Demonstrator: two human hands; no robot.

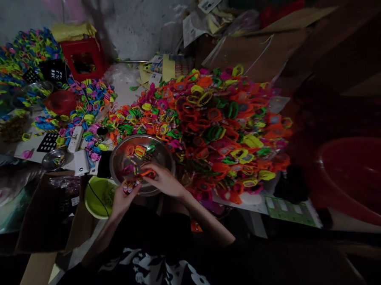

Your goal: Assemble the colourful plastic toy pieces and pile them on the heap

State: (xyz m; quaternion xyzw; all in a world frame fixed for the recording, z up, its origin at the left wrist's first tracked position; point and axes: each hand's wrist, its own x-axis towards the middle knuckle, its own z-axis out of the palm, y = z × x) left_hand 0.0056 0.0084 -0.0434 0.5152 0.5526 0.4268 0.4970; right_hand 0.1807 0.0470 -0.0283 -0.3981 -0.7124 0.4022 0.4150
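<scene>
My left hand is closed at the near left rim of a steel bowl. Its fingers pinch a bunch of small striped pieces that look like wrapped candies. Over the bowl, my right hand grips an orange toy watch, partly hidden by the fingers. The two hands are close together. Inside the bowl lie more striped pieces, along with orange, yellow and green toy watches.
A big heap of bright toy watches rises right of the bowl. To the left are a lime-green basin, a cardboard box, a white power bank and a power strip. A red tub stands far right.
</scene>
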